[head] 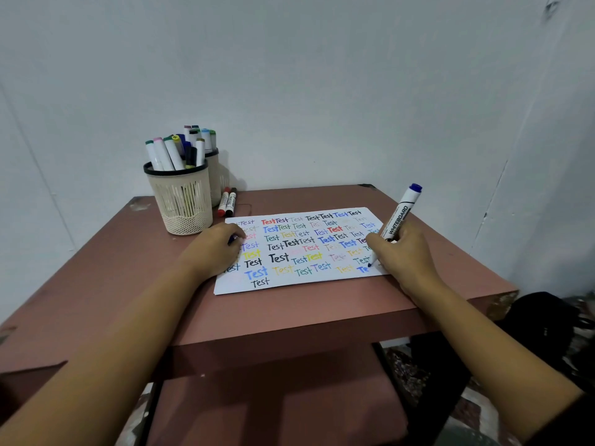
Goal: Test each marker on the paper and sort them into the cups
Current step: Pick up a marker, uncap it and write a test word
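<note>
Your right hand (401, 252) grips a marker (399, 220), arm stretched out in front. Your left hand (214, 249) lies palm down with bent fingers, maybe pinching something small.

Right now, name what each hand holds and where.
Right hand: blue whiteboard marker, gripped low on its barrel. Left hand: resting on the paper; any hold cannot be told.

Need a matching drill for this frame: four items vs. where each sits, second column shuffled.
1 blue whiteboard marker
2 red and black markers
3 front cup
4 left hand

A lying loose on table
B resting on left edge of paper
C gripped by right hand, tip on paper
D upright, full of markers

Pairs: 1-C, 2-A, 3-D, 4-B
</note>
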`<move>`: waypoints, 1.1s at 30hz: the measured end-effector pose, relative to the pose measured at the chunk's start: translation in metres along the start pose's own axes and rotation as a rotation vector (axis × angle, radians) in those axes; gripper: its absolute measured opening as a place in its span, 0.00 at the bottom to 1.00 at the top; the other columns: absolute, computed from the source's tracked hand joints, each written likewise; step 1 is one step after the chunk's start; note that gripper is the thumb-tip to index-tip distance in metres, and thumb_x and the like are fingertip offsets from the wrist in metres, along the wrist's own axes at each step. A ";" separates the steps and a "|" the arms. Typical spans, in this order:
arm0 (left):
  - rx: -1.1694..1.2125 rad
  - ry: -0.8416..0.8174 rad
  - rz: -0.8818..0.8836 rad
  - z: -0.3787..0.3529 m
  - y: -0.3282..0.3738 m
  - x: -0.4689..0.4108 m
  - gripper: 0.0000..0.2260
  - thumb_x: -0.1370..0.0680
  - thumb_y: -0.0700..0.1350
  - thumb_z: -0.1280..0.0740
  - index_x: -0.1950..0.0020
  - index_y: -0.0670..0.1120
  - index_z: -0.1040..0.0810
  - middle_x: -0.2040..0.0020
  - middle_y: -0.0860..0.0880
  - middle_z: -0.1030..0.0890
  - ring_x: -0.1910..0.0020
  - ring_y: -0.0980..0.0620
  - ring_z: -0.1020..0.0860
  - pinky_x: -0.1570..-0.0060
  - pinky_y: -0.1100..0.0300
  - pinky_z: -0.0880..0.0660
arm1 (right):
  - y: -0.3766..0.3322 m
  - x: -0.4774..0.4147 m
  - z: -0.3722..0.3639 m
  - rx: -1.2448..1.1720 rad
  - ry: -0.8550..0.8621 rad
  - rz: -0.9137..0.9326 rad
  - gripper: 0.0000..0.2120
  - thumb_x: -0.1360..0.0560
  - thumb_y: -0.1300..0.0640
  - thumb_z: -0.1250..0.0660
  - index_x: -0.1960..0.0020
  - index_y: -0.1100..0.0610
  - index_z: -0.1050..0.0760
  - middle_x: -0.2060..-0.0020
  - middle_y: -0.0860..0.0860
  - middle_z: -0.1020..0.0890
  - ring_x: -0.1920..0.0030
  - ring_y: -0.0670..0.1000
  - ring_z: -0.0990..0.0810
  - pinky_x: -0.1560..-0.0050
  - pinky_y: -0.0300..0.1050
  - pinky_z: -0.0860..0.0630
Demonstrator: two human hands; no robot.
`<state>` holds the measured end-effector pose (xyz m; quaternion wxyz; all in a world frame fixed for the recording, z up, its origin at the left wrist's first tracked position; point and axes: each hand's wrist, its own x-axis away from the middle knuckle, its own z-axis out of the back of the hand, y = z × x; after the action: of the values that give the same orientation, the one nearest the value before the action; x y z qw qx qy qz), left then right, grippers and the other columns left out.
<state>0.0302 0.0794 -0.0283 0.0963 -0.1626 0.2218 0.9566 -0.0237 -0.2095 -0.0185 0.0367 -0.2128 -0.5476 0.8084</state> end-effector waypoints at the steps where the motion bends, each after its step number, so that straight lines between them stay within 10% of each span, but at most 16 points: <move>1: 0.001 0.000 -0.001 0.000 0.000 0.000 0.10 0.22 0.39 0.41 0.44 0.43 0.22 0.43 0.47 0.21 0.45 0.49 0.25 0.52 0.65 0.36 | 0.000 0.000 0.000 -0.008 -0.007 -0.003 0.08 0.33 0.56 0.32 0.64 0.58 0.31 0.67 0.60 0.21 0.68 0.53 0.25 0.63 0.48 0.28; 17: 0.000 -0.010 -0.008 0.001 0.000 0.000 0.11 0.21 0.40 0.41 0.42 0.43 0.23 0.42 0.46 0.22 0.43 0.49 0.25 0.49 0.64 0.35 | -0.001 0.000 0.000 -0.039 0.013 -0.006 0.08 0.32 0.56 0.34 0.64 0.56 0.33 0.63 0.66 0.21 0.67 0.55 0.27 0.63 0.48 0.30; 23: -0.004 -0.016 -0.008 0.001 0.000 0.001 0.11 0.21 0.40 0.40 0.42 0.43 0.23 0.42 0.46 0.22 0.43 0.49 0.25 0.49 0.64 0.34 | -0.003 0.000 0.000 -0.039 -0.004 0.056 0.16 0.27 0.64 0.36 0.69 0.54 0.38 0.74 0.47 0.32 0.71 0.49 0.32 0.68 0.41 0.34; 33: 0.001 -0.016 0.001 0.003 0.002 0.002 0.11 0.21 0.40 0.41 0.43 0.43 0.22 0.41 0.46 0.22 0.43 0.48 0.25 0.49 0.63 0.35 | 0.002 -0.003 -0.001 -0.044 -0.002 0.012 0.11 0.29 0.61 0.36 0.66 0.56 0.36 0.70 0.57 0.27 0.70 0.53 0.27 0.68 0.42 0.32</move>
<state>0.0274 0.0793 -0.0258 0.0978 -0.1546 0.2217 0.9578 -0.0201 -0.2105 -0.0198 0.0269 -0.2161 -0.5640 0.7966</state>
